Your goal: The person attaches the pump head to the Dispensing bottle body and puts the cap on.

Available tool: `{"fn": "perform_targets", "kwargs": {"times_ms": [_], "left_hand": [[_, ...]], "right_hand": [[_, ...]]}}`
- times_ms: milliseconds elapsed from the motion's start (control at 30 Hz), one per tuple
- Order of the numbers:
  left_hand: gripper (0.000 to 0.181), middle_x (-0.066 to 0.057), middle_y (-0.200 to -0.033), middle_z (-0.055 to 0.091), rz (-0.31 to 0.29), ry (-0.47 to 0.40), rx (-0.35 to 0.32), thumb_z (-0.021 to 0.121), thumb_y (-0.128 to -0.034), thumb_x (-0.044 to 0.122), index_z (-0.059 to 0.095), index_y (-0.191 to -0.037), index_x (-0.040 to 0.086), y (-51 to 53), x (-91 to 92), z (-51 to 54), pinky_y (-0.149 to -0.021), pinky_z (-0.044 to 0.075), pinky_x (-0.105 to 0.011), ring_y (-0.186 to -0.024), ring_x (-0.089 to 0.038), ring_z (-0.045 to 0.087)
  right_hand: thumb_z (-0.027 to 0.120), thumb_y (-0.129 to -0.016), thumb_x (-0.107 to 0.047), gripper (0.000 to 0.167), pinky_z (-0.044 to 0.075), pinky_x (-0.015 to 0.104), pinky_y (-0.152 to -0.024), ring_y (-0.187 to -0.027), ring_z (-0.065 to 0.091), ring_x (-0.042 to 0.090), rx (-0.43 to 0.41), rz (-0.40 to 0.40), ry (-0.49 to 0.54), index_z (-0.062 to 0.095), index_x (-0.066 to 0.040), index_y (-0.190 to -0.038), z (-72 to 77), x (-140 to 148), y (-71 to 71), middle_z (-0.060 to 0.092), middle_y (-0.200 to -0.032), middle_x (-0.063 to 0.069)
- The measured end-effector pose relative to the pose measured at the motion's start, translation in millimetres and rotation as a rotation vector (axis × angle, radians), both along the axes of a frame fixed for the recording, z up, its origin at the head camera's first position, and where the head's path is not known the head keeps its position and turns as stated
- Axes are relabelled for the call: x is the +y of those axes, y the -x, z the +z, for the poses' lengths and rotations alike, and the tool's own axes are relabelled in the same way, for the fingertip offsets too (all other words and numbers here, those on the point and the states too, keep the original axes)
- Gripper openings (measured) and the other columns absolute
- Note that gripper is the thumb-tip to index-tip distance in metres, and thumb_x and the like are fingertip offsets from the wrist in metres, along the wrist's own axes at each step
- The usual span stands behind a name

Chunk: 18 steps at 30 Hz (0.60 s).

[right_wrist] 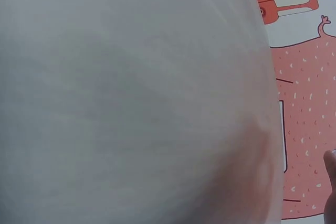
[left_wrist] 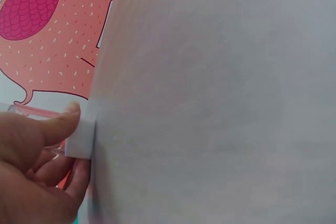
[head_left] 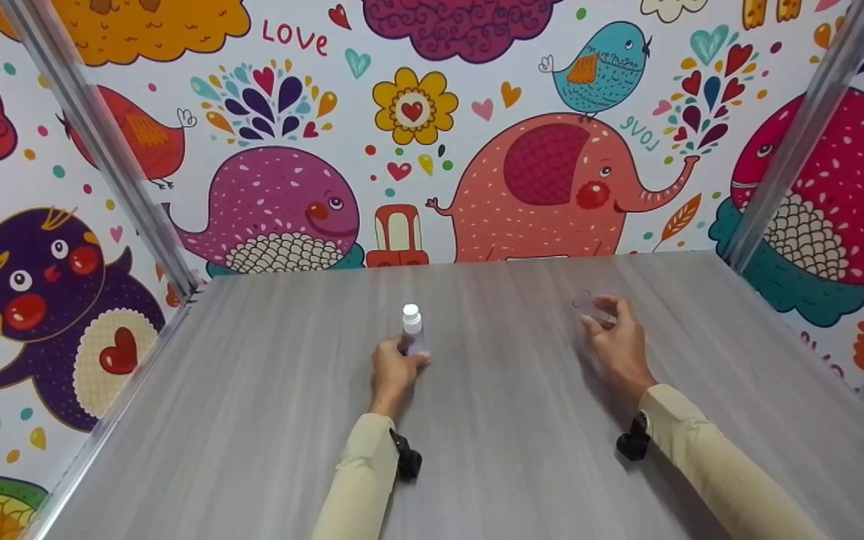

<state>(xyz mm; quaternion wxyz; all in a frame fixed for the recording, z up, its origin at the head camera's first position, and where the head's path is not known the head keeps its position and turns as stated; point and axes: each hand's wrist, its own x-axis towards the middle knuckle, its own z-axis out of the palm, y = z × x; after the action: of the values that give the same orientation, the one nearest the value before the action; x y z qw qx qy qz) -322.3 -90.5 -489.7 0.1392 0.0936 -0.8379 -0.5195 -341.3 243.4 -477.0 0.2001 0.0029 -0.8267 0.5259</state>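
My left hand [head_left: 393,369] grips a small bottle [head_left: 412,321] with a white top and a clear, faintly purple body. In the head view the bottle stands upright over the middle of the table. The left wrist view has the thumb and fingers of the left hand [left_wrist: 37,166] around the bottle's white end [left_wrist: 80,137], close to the tabletop. Further right, my right hand [head_left: 623,345] pinches a clear, round-rimmed cap-like piece [head_left: 582,299] between thumb and fingers, above the table. Only a fingertip [right_wrist: 330,166] shows at the right wrist view's edge.
The grey wood-grain table [head_left: 507,450] spreads beneath both hands. A wall with printed cartoon animals [head_left: 537,187] rises along its far edge. Metal posts [head_left: 113,157] stand at the left and right corners. Each wrist wears a black camera [head_left: 407,459].
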Motion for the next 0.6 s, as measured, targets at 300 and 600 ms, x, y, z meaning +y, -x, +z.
{"fn": "perform_targets", "kwargs": {"times_ms": [300,600], "left_hand": [[0.034,-0.021,-0.107,0.074,-0.021,0.012,-0.007,0.080,-0.0768,0.005,0.072,-0.108,-0.006,0.6,-1.0,0.0,-0.090,0.052,-0.046,-0.099,-0.030,0.069],[0.030,-0.021,-0.099,0.075,-0.012,0.041,0.016,0.081,-0.0750,0.004,0.073,-0.102,-0.006,0.9,-0.9,-1.0,-0.083,0.053,-0.044,-0.090,-0.030,0.068]], "right_hand": [[0.066,-0.094,-0.006,0.043,0.047,0.048,-0.104,-0.124,0.057,0.039,0.024,0.003,-0.041,0.050,-0.001,-0.134,0.9,-4.0,-4.0,0.056,-0.133,0.020],[0.067,-0.094,-0.007,0.041,0.050,0.048,-0.100,-0.119,0.061,0.038,0.038,0.013,-0.081,0.053,-0.001,-0.133,1.9,-7.3,-4.6,0.056,-0.133,0.022]]}}
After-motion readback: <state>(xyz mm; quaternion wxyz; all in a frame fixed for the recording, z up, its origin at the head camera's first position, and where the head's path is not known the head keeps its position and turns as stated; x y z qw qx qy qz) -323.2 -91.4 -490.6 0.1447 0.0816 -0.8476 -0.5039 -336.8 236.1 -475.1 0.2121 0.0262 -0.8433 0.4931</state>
